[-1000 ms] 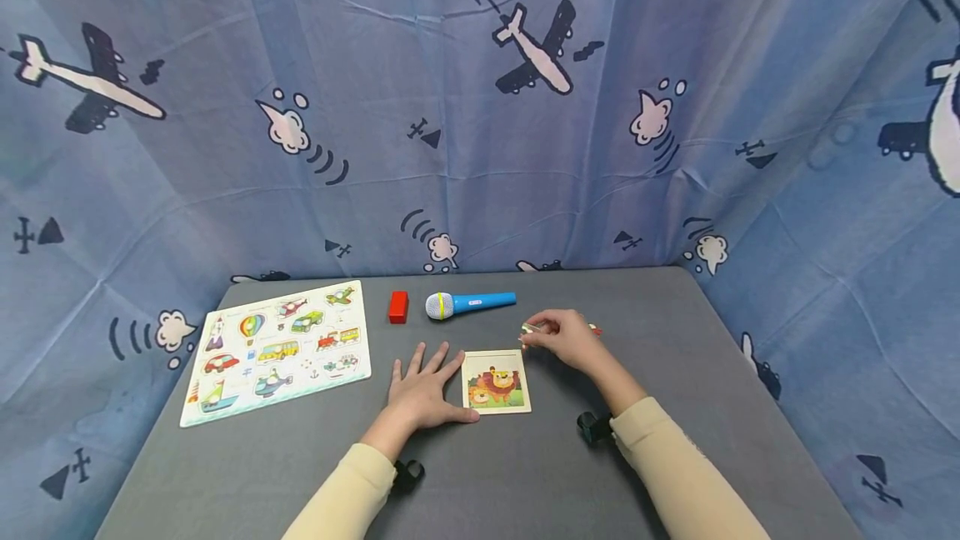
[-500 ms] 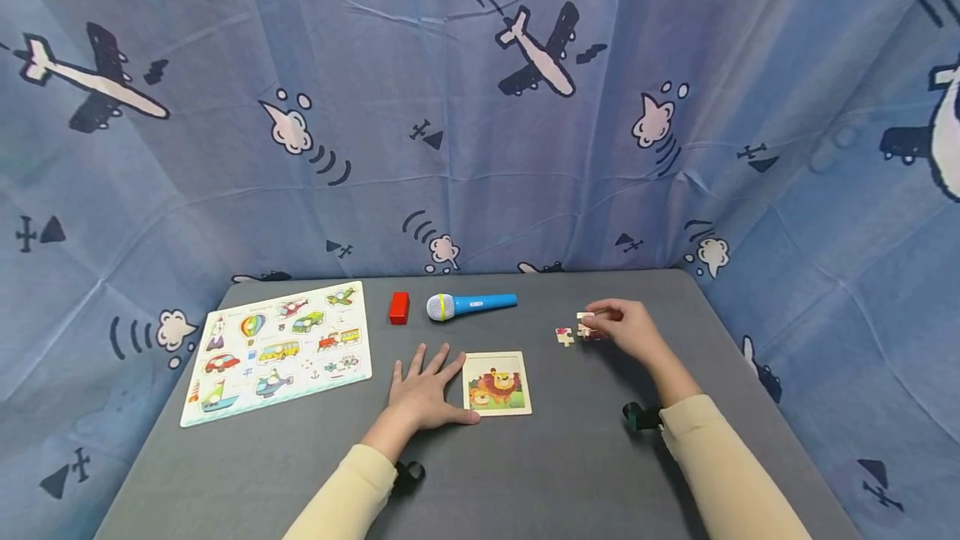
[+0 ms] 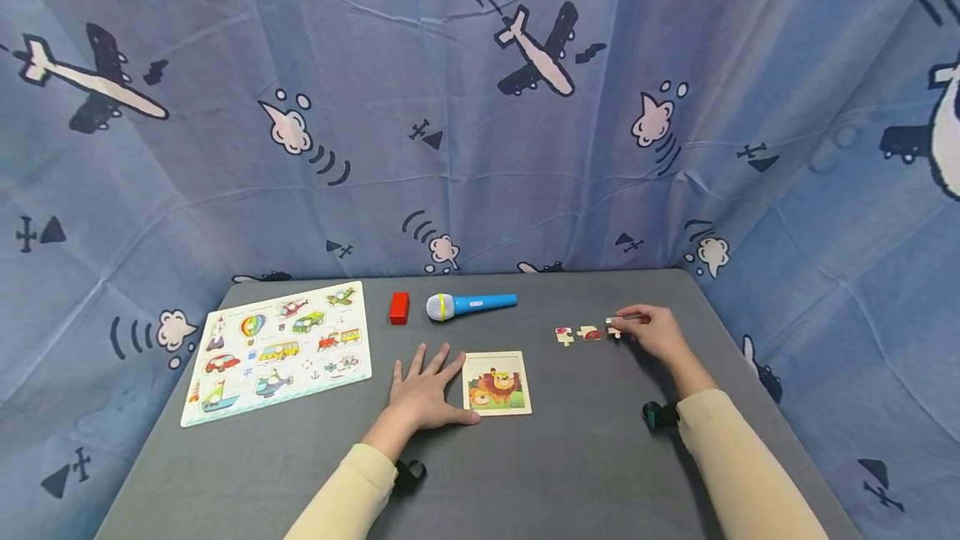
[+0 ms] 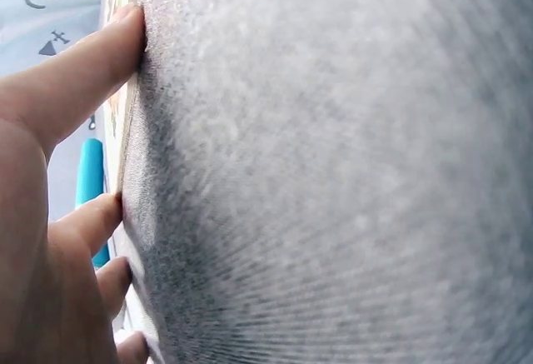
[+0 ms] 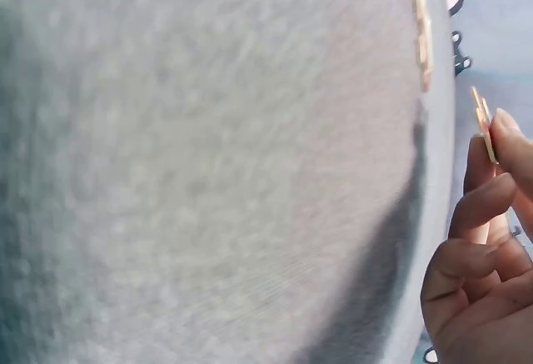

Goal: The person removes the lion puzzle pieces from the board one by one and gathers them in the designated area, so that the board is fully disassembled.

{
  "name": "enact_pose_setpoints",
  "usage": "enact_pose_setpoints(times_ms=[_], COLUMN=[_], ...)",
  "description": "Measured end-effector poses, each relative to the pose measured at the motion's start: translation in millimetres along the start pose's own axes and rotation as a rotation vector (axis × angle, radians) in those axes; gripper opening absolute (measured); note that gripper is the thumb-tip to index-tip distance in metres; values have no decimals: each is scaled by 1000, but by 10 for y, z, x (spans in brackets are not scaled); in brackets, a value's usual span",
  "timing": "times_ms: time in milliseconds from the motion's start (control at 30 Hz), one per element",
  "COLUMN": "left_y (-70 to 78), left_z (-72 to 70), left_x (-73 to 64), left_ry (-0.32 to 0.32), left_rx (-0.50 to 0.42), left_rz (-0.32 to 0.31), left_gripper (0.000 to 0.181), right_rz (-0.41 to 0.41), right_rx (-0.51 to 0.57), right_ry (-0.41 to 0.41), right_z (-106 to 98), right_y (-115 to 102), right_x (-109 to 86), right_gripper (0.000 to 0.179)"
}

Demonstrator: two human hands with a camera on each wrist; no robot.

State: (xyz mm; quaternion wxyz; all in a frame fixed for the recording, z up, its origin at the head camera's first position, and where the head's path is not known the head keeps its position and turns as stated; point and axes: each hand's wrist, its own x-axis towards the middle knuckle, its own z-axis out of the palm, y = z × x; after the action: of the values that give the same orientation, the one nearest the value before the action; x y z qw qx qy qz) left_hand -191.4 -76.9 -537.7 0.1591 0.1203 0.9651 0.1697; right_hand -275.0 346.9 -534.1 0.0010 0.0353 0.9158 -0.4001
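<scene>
A small square wooden puzzle (image 3: 497,383) with a lion picture lies in the middle of the table. My left hand (image 3: 424,394) is spread flat beside it, with thumb and index finger at its left side. In the left wrist view the thumb (image 4: 100,60) touches its edge. My right hand (image 3: 656,333) pinches a jigsaw piece (image 3: 613,327) between thumb and fingers. The right wrist view shows that thin piece (image 5: 483,127) edge-on, held above the table. Left of it lie a pink-marked jigsaw piece (image 3: 564,336) and a piece with red on it (image 3: 589,332).
At the left lies a large picture board (image 3: 277,352) with vehicles on it. A red block (image 3: 399,307) and a blue toy microphone (image 3: 472,304) lie along the back of the grey table (image 3: 517,482). A patterned blue curtain (image 3: 450,107) hangs behind.
My right hand has moved right from beside the lion puzzle to the loose pieces and now holds a piece at their right end. The left hand has stayed in place.
</scene>
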Motion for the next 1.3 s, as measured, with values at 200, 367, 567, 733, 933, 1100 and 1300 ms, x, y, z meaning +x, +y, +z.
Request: enact_pose_setpoints(times_ms=[200,367,567,733,933,1100,1300], left_y=[-5,3,-1,-2,4,18,24], left_z=[-15,-22,-24,-33,-39,-28,-3], left_x=[-5,-9,-15,-10,13,25,25], left_ry=[8,8,10,8,5,17,35], left_rx=[5,3,2,0,29,40,52], left_rz=[4,3,3,8,-12,-17,-20], left_gripper=[106,106,106,106,91,83,84], right_rz=[10,10,20,-39,-166,-234,-278], right_rx=[-71,-116,-110,-89,-82,-46,18], right_ry=[-5,6,23,39,31,23,-18], right_z=[50,76,72,41,47,157,351], right_y=[62,68,40,-84,-430,-707,-957], right_x=[84,108,97,70,-1,-84,-212], right_gripper=[31,29,36,37,31,28,26])
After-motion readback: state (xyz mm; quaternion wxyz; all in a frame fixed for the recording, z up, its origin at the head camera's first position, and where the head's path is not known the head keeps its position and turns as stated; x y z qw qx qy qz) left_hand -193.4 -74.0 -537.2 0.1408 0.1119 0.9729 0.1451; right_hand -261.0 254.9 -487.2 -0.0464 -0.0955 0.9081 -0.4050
